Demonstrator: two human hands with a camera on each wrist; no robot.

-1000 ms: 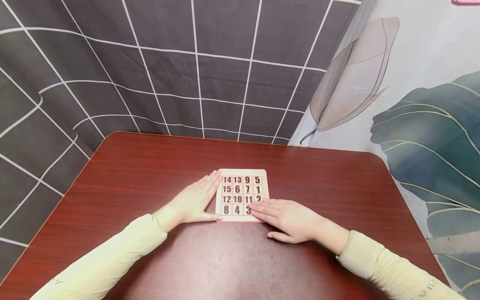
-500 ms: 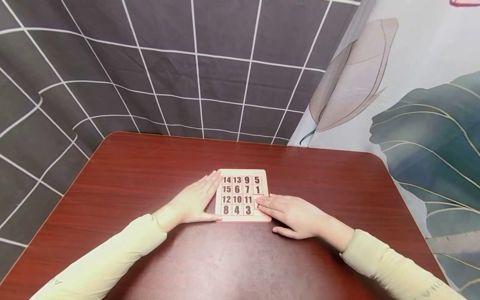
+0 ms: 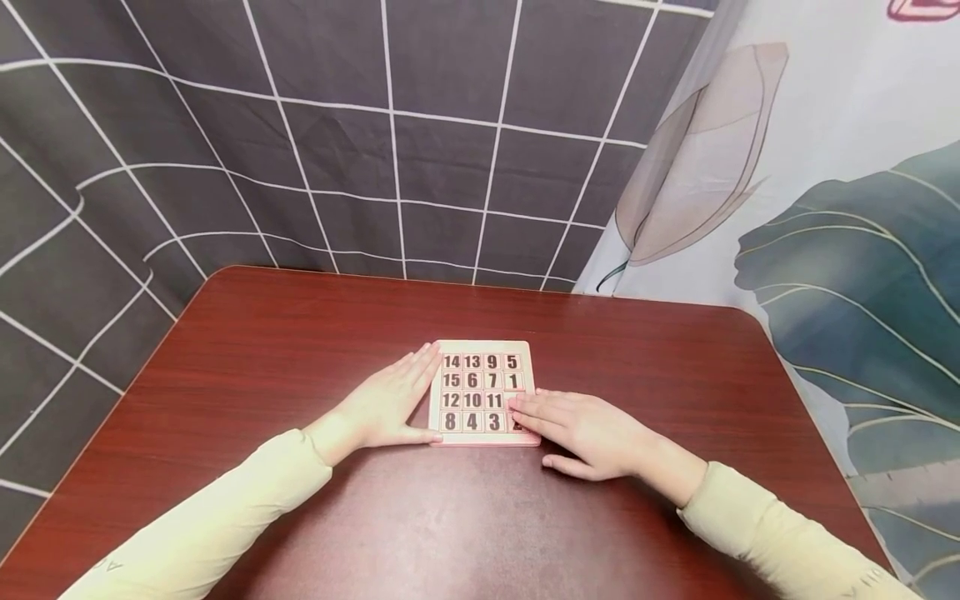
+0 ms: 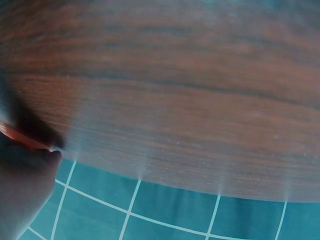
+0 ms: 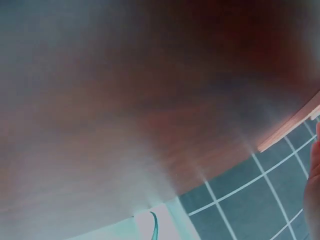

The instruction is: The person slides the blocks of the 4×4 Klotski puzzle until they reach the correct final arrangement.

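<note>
A square, pale number slide puzzle (image 3: 483, 345) lies flat on the table, its black-numbered tiles set in a frame. My left hand (image 3: 390, 400) rests along its left side, fingers extended to the upper corner and thumb at the lower one. From the right, my right hand (image 3: 581, 429) lies with straight fingers over the puzzle's right column. Its fingertips partly cover the 2 tile (image 3: 517, 424) in the bottom right corner and the pale spot above it. Only part of the left hand (image 4: 25, 187) appears in the left wrist view, and a sliver of the right in its own.
The puzzle stands on a reddish-brown wooden table (image 3: 300, 333) with rounded far corners. Behind it hangs a dark grey curtain (image 3: 330, 150) with a white grid. A white curtain with leaf patterns (image 3: 862, 275) hangs at the right.
The 2 tile has slid one place toward me, from the third row into the bottom right corner. My right fingertips moved up and right, then stayed on that column. The left hand holds its place.
</note>
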